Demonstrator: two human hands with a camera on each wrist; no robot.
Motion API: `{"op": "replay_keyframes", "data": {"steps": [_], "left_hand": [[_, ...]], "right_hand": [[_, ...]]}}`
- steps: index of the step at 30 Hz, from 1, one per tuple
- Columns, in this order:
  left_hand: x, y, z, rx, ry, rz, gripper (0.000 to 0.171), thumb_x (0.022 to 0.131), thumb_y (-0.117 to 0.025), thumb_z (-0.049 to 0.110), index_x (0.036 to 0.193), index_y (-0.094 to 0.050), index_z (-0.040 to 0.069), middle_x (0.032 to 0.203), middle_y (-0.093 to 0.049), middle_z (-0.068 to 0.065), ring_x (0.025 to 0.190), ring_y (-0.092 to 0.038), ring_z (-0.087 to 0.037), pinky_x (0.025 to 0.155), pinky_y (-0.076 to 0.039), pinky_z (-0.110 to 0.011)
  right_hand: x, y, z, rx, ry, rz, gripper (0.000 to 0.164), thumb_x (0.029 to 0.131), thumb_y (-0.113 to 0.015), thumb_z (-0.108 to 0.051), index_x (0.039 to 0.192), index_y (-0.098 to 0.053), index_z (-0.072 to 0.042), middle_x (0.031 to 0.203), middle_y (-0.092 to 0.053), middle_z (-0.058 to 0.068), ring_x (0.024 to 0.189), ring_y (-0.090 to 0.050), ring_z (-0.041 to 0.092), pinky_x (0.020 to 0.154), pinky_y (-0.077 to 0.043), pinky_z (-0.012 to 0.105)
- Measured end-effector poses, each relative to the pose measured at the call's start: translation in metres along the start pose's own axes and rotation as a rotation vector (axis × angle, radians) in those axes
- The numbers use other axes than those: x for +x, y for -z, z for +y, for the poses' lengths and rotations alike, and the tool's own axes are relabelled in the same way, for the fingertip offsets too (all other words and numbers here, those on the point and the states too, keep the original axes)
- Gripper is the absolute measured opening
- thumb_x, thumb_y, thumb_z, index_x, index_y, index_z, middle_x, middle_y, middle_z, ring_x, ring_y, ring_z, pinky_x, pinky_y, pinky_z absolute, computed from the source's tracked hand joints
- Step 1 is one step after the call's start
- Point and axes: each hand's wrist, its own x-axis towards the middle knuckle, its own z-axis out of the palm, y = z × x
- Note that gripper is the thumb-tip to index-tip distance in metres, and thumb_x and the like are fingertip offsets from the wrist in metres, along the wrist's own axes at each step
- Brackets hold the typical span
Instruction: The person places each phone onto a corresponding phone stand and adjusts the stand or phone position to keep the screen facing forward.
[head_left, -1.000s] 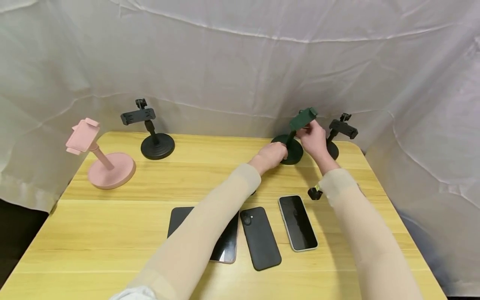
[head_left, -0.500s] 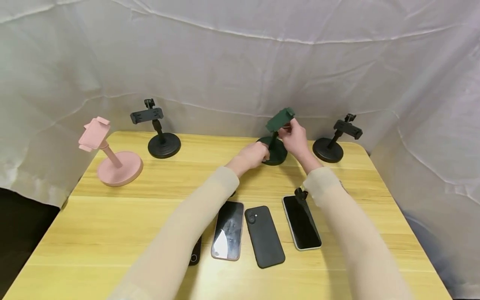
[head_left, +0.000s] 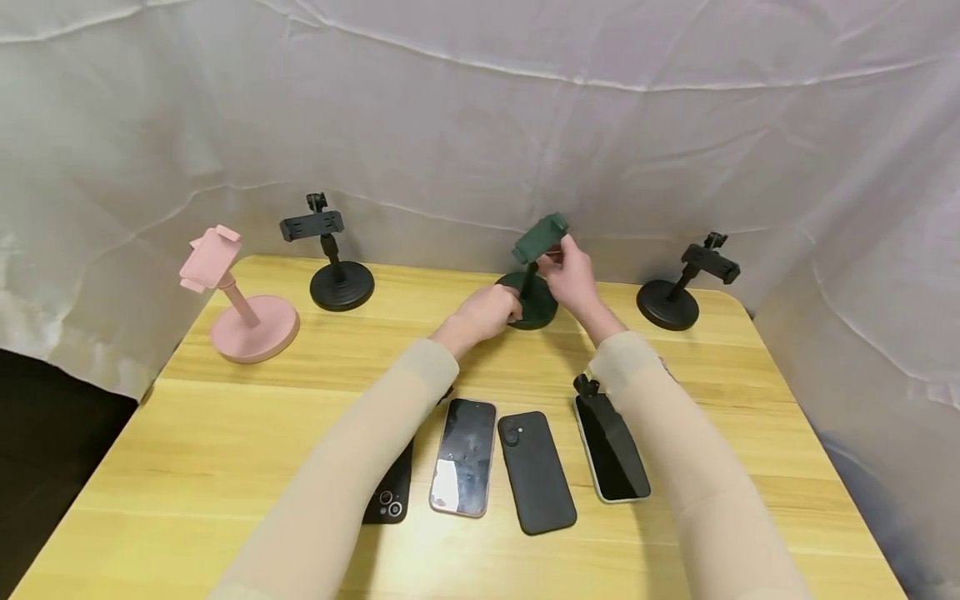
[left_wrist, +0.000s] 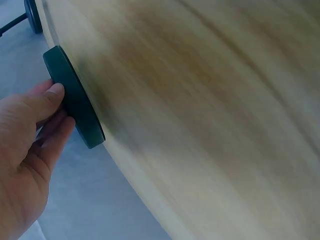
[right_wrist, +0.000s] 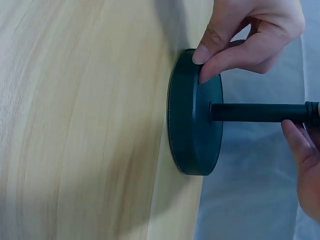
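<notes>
A dark green phone stand (head_left: 540, 238) with a round base and a tilted holder stands near the table's back edge. At the left side of its base, my left hand (head_left: 487, 312) pinches the rim between thumb and fingers, as the left wrist view shows on the green base (left_wrist: 75, 97). My right hand (head_left: 574, 279) grips the upper stem just below the holder. In the right wrist view, the fingers of this right hand (right_wrist: 307, 172) meet the green stem (right_wrist: 257, 112) at its collar, though part of the hand is cut off by the frame.
A pink phone stand (head_left: 255, 329) and a black one (head_left: 341, 286) stand at the left. Another black phone stand (head_left: 667, 305) is at the back right. Several phones lie in front, among them a black-backed phone (head_left: 537, 475) and a pale-edged phone (head_left: 613, 450) partly under the right forearm.
Both hands have shifted the green stand leftward along the back of the table, widening its gap from the right black stand. The head view has swung slightly left.
</notes>
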Motion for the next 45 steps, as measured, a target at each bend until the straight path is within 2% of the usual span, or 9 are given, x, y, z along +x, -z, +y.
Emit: {"op": "replay_keyframes", "data": {"steps": [6,10,13,17,23,30,33,38,45], "left_hand": [[-0.002,-0.002,-0.002,-0.041,0.008,-0.019,0.018,0.099,-0.069,0.006,0.109,-0.083,0.012,0.112,-0.071,-0.006,0.105,-0.070,-0.023,0.094,-0.057,-0.033],[-0.004,-0.001,-0.006,-0.227,0.070,-0.042,0.019,0.101,-0.067,0.009,0.117,-0.079,0.008,0.118,-0.069,-0.009,0.111,-0.067,-0.024,0.099,-0.054,-0.033],[-0.007,0.002,-0.009,-0.407,0.123,-0.006,0.024,0.102,-0.066,0.010,0.123,-0.074,0.003,0.121,-0.069,-0.011,0.112,-0.066,-0.024,0.099,-0.054,-0.033],[-0.013,0.010,-0.011,-0.601,0.174,0.118,0.029,0.102,-0.065,0.009,0.128,-0.068,-0.002,0.123,-0.068,-0.015,0.112,-0.066,-0.025,0.098,-0.054,-0.035],[-0.018,0.024,-0.004,-0.844,0.279,0.396,0.029,0.102,-0.065,0.009,0.130,-0.066,0.000,0.126,-0.068,-0.013,0.113,-0.065,-0.027,0.097,-0.054,-0.035],[-0.017,0.040,0.010,-1.373,0.321,0.677,0.029,0.104,-0.059,0.001,0.131,-0.058,-0.010,0.130,-0.064,-0.029,0.099,-0.070,-0.022,0.078,-0.061,-0.027],[-0.017,0.047,0.018,-1.514,0.321,0.745,0.029,0.106,-0.056,0.001,0.132,-0.057,-0.011,0.128,-0.065,-0.027,0.094,-0.069,-0.015,0.076,-0.062,-0.026],[-0.016,0.053,0.032,-1.658,0.335,0.827,0.029,0.106,-0.056,0.002,0.132,-0.059,-0.011,0.120,-0.069,-0.017,0.093,-0.068,-0.018,0.077,-0.062,-0.029],[-0.015,0.051,0.049,-1.723,0.350,0.849,0.033,0.106,-0.059,0.004,0.136,-0.061,-0.009,0.110,-0.068,-0.002,0.093,-0.066,-0.016,0.085,-0.062,-0.032]], "right_hand": [[-0.004,0.002,-0.001,-0.034,-0.019,-0.024,0.032,0.109,-0.055,-0.017,0.139,-0.059,-0.006,0.135,-0.064,0.019,0.128,-0.062,0.034,0.103,-0.054,0.047],[-0.010,0.005,-0.004,-0.039,-0.019,-0.014,0.037,0.110,-0.055,-0.022,0.144,-0.060,-0.009,0.138,-0.064,0.017,0.130,-0.060,0.032,0.106,-0.052,0.047],[-0.014,0.008,-0.007,-0.005,0.002,0.017,0.038,0.110,-0.055,-0.022,0.145,-0.060,-0.010,0.138,-0.064,0.016,0.128,-0.061,0.031,0.108,-0.051,0.046],[-0.019,0.013,-0.013,0.053,0.036,0.067,0.038,0.109,-0.054,-0.020,0.145,-0.060,-0.009,0.139,-0.064,0.016,0.126,-0.062,0.032,0.109,-0.050,0.045],[-0.027,0.022,-0.026,0.169,0.089,0.115,0.042,0.112,-0.047,-0.018,0.151,-0.051,-0.002,0.137,-0.062,0.024,0.121,-0.063,0.043,0.106,-0.052,0.048],[-0.044,0.033,-0.067,0.251,0.197,0.171,0.040,0.113,-0.040,-0.006,0.148,-0.046,0.012,0.144,-0.053,0.031,0.122,-0.059,0.044,0.106,-0.051,0.054],[-0.048,0.036,-0.078,0.256,0.248,0.207,0.038,0.112,-0.042,-0.004,0.145,-0.048,0.014,0.141,-0.056,0.032,0.119,-0.061,0.036,0.104,-0.053,0.049],[-0.050,0.038,-0.088,0.225,0.295,0.232,0.037,0.110,-0.048,-0.004,0.143,-0.053,0.011,0.138,-0.059,0.028,0.121,-0.064,0.033,0.102,-0.055,0.043],[-0.053,0.038,-0.098,0.168,0.320,0.226,0.034,0.108,-0.052,-0.003,0.140,-0.060,0.008,0.137,-0.061,0.024,0.118,-0.065,0.036,0.097,-0.055,0.023]]}}
